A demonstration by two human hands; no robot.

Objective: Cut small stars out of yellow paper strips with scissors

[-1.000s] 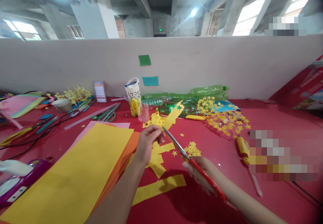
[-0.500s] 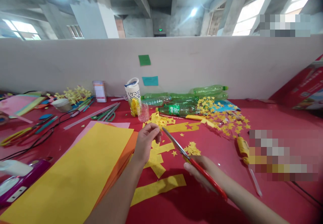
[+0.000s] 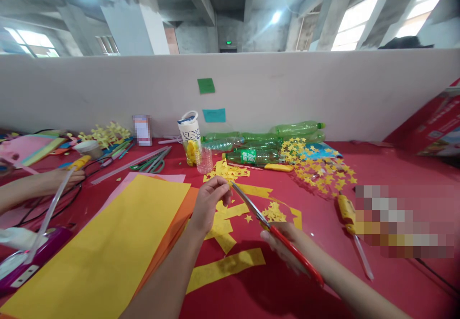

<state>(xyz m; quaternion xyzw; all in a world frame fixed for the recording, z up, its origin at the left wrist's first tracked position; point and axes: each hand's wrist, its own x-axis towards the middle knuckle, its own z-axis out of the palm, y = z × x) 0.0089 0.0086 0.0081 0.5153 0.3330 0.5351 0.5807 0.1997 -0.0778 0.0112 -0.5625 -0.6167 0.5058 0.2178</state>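
Observation:
My left hand (image 3: 212, 201) is pinched at the centre, with a small yellow bit barely showing at its fingertips. Wrapped in my right hand (image 3: 285, 244) are the red-handled scissors (image 3: 296, 254), their blades pointing up and left at my left fingertips. Yellow paper strips (image 3: 226, 267) and scraps (image 3: 220, 228) lie under and in front of my hands. A small pile of yellow stars (image 3: 273, 212) sits just beyond the scissors. To the left lies a large yellow sheet (image 3: 104, 242) over orange paper (image 3: 176, 223).
Green bottles (image 3: 260, 156) line the white partition (image 3: 143, 84). Many yellow stars (image 3: 323, 168) spread at back right, near a yellow glue gun (image 3: 347, 213). At far left another person's hand (image 3: 66, 180) is by a second glue gun (image 3: 79, 162). Green scissors (image 3: 154, 162) lie behind the sheet.
Another person's hand and a glue gun have come in at the left. Beyond the scissors, the star-cut strip has shifted and now lies in curved pieces. My hands have hardly moved.

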